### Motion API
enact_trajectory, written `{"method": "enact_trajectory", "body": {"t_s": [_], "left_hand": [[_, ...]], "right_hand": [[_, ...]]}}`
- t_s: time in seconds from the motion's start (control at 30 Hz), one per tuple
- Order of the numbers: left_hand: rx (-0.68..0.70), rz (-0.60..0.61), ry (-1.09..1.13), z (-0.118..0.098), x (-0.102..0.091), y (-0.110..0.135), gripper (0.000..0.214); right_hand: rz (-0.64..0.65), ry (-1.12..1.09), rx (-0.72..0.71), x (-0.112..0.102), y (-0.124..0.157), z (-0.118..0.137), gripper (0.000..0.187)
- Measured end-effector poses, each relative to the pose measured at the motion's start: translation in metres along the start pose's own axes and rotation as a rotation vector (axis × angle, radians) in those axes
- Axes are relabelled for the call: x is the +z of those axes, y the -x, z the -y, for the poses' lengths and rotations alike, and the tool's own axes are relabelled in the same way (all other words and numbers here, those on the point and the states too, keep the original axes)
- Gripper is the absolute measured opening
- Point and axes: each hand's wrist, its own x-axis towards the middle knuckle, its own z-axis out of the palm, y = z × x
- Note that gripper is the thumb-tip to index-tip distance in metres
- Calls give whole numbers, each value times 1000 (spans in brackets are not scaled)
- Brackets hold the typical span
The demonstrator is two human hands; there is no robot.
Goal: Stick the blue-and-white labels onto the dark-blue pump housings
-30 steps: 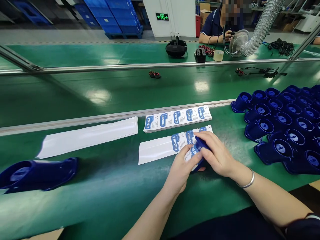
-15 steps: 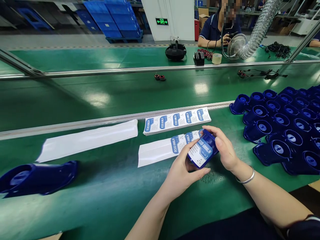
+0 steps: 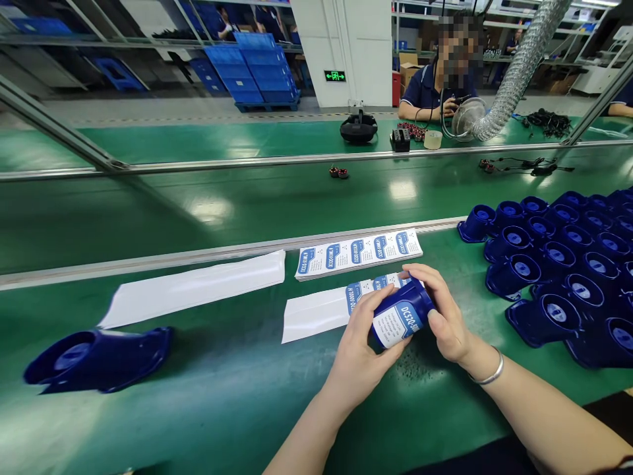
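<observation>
The green surface (image 3: 222, 402) spans the foreground. Above it, two hands hold one labelled housing (image 3: 419, 298), blue, tilted and raised near the middle. The left hand (image 3: 353, 340) is curled around its body; the right hand (image 3: 448, 320) is partly open, cupped against the collar end with fingertips and thumb in contact. One bracelet (image 3: 492, 369) encircles the right wrist.

To the left, one separate housing (image 3: 111, 366) lies on its side. To the right stands a group of blue housings (image 3: 556, 313), roughly twenty; overlap and the picture edge prevent an exact count. Just behind the hands lies one label strip (image 3: 314, 318), its left part bare; at least two printed labels show. Behind this are one plain white strip (image 3: 198, 290) and one label stack (image 3: 359, 254) with five labels on its top sheet.

Past a low metal edging (image 3: 148, 269), a second green band carries two small red-and-black parts (image 3: 339, 173) and a set of black cables (image 3: 541, 166). Beyond one horizontal rail (image 3: 247, 161), the far surface (image 3: 198, 142) carries one tape roll (image 3: 432, 140) and one black block (image 3: 400, 140).

One person (image 3: 418, 89) sits behind it, beside one flexible duct (image 3: 524, 72). Farther back are one white column (image 3: 356, 53), one green exit sign (image 3: 335, 76) and stacked blue crates (image 3: 262, 69).
</observation>
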Motion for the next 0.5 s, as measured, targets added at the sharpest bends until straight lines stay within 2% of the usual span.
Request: {"method": "enact_trajectory", "body": {"t_s": [0.1, 0.23, 0.37, 0.5], "left_hand": [[12, 6, -15, 1, 0, 0, 65], [-1, 29, 73, 3, -1, 3, 75], [-4, 42, 150, 2, -1, 4, 78], [-175, -25, 263, 0, 2, 3, 86]], "right_hand": [[-14, -16, 20, 1, 1, -1, 56], [-48, -34, 40, 3, 3, -2, 54], [-42, -14, 6, 4, 4, -2, 52], [3, 45, -59, 6, 6, 1, 52]]}}
